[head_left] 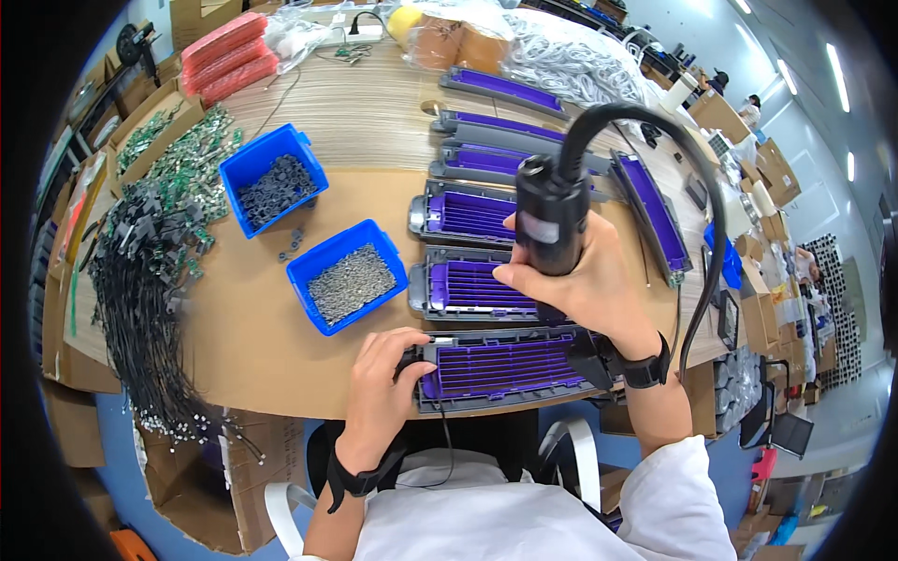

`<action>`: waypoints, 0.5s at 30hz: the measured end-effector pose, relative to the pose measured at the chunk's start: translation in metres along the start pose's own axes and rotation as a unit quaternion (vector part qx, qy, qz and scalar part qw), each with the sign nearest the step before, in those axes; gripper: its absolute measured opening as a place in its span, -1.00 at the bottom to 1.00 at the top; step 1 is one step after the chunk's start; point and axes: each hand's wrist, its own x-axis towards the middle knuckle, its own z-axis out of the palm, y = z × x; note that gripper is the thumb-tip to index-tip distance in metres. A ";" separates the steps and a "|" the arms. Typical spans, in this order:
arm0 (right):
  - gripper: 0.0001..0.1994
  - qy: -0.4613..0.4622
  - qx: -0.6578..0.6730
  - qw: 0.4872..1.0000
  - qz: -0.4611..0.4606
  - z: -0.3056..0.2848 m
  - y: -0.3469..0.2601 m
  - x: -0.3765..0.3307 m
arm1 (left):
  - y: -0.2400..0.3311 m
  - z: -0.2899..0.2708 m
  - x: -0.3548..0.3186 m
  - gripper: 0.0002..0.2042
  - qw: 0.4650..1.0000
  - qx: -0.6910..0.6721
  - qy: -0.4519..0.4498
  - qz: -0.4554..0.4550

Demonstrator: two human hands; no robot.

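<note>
In my right hand (599,280) is a black electric screwdriver (544,220), upright, with a thick black cord arching from its top. Its lower end drops behind my fingers near the two closest housings, and the tip is hidden. The nearest purple-and-grey grille housing (505,366) lies along the table's front edge. Thumb and fingers of my left hand (379,379) close around a small black piece (409,361) at that housing's left end. From there a thin black cable (447,435) hangs over the edge. More such housings (477,285) lie in a column behind it.
One blue bin (301,297) contains small metal screws; another blue bin (236,204) has dark grey plastic parts. Black cables (145,290) and green circuit boards (201,150) are heaped at left. A separate purple-and-grey housing (650,210) lies at right. White cables (580,70) pile up behind.
</note>
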 end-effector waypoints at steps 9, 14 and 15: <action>-0.63 0.067 0.055 0.996 0.000 0.004 0.022 -0.006 | 0.000 0.001 0.000 -0.69 1.000 0.001 0.005 0.013; -0.60 0.005 0.020 0.999 -0.032 0.005 0.028 -0.010 | 0.003 -0.002 0.000 -0.71 1.000 -0.010 -0.001 -0.008; -0.60 -0.033 0.001 0.999 -0.035 0.007 0.026 -0.009 | 0.003 -0.004 0.000 -0.72 1.000 -0.007 0.001 -0.007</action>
